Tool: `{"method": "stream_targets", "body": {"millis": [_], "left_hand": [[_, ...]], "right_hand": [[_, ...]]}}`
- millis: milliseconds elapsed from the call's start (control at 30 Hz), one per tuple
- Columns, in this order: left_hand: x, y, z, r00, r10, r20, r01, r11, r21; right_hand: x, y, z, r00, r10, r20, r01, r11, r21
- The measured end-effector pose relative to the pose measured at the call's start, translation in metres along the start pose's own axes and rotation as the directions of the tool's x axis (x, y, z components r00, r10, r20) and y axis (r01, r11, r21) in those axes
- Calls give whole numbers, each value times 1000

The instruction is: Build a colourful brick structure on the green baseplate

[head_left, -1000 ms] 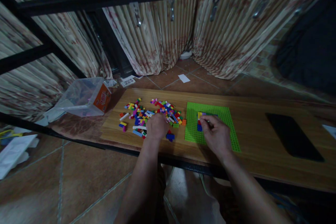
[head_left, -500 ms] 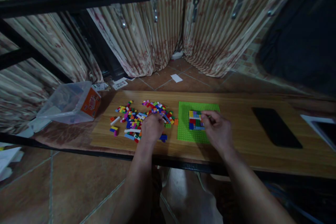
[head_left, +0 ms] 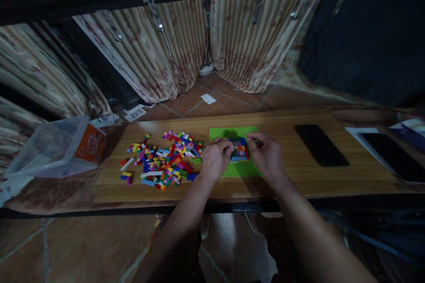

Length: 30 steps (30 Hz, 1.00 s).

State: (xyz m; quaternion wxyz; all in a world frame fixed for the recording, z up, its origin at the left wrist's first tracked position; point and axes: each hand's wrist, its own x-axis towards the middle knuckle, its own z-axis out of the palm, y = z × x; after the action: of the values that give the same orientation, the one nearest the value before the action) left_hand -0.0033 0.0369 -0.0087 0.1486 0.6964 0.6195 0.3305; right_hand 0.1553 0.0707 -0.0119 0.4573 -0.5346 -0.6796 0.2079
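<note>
A green studded baseplate lies on the wooden board, carrying a low patch of joined toy bricks in several colours. My left hand is at the left side of that patch, fingers pinched together; whatever is between them is too small to make out. Over the plate's right edge, my right hand has its thumb and forefinger closed near the patch, and its grip is hidden too. A loose heap of coloured bricks spreads to the left of my left hand.
The wooden board runs across the front. On its right lie a black flat slab and a dark tablet-like thing over white paper. A clear plastic box with an orange label stands off its left end.
My left hand has moved right, from the brick heap to the bricks on the baseplate. My right hand stays at the plate's right side. The camera view has turned to the right.
</note>
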Motion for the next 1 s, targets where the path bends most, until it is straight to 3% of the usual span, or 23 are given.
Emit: {"method": "stream_targets", "body": {"millis": [300, 667, 1000], "left_hand": [[7, 6, 17, 998, -7, 69, -1, 993, 116], [12, 15, 17, 993, -94, 77, 73, 970, 233], [12, 22, 15, 990, -104, 95, 56, 907, 417]], "right_hand": [[1, -5, -1, 1000, 5, 28, -4, 999, -37], [-1, 2, 3, 992, 22, 122, -7, 992, -122], [-3, 9, 9, 982, 14, 189, 30, 973, -227]]}}
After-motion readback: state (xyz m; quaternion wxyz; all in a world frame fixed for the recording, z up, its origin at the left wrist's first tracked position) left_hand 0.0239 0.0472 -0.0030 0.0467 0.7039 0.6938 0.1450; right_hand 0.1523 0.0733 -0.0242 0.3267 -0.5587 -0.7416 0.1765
